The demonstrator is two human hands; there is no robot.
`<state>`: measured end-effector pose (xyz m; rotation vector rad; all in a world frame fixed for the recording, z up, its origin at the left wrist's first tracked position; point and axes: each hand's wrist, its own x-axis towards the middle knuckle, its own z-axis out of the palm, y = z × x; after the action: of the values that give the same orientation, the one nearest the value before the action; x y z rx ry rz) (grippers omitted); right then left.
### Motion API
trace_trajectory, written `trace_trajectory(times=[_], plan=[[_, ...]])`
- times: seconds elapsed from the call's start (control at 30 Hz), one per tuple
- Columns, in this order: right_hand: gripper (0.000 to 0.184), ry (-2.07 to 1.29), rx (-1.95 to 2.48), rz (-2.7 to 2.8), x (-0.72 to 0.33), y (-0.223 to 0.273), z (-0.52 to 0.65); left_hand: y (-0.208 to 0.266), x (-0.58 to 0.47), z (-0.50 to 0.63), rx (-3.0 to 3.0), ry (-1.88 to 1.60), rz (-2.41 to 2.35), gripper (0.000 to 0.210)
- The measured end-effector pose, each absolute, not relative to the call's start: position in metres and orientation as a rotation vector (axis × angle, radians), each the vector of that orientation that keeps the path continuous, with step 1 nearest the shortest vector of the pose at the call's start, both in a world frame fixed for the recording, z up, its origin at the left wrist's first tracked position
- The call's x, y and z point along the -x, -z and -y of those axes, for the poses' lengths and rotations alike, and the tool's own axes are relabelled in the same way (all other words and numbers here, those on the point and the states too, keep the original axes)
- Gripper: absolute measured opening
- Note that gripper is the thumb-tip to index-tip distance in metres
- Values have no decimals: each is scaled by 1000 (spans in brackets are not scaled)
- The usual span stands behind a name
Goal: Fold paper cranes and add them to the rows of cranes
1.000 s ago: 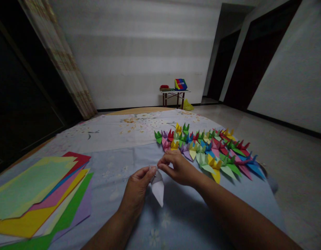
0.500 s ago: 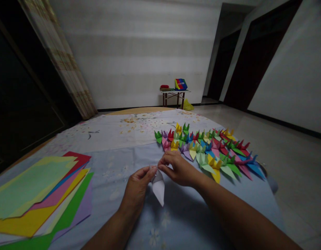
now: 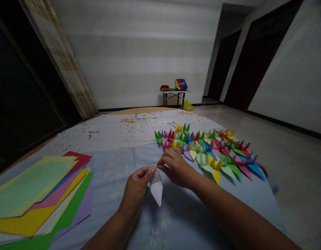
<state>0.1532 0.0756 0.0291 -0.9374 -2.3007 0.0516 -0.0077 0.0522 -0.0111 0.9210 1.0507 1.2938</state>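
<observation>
A white folded paper crane [image 3: 156, 190] is held above the blue cloth, its pointed wing hanging down toward me. My left hand [image 3: 138, 182] pinches it between thumb and forefinger on the left side. Thumb and fingers of my right hand [image 3: 175, 167] are closed together on the crane's upper right tip; the fingertips cover that part. Just beyond and to the right, rows of finished paper cranes [image 3: 201, 149] in many colours stand on the cloth.
A stack of coloured paper sheets [image 3: 38, 187] lies at the left of the table. The blue cloth [image 3: 118, 166] meets a white flowered cloth [image 3: 110, 130] farther back. A small side table [image 3: 175, 92] with a colourful box [image 3: 180, 84] stands by the far wall.
The white crane has tilted slightly, its lower point swinging a little to the left. My right hand has shifted slightly left, still pinching at the tip.
</observation>
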Motion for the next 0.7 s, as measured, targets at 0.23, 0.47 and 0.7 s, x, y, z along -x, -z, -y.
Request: trace_trajectory(times=[0.23, 0.47, 0.7], plan=[[9, -175, 890, 2266, -158, -29, -76, 13, 8, -53, -924, -1294, -1034, 26], [3, -155, 895, 2251, -155, -28, -77, 9, 6, -52, -923, -1271, -1053, 27], [3, -98, 887, 2264, -155, -30, -75, 9, 6, -51, -924, -1270, -1056, 30]])
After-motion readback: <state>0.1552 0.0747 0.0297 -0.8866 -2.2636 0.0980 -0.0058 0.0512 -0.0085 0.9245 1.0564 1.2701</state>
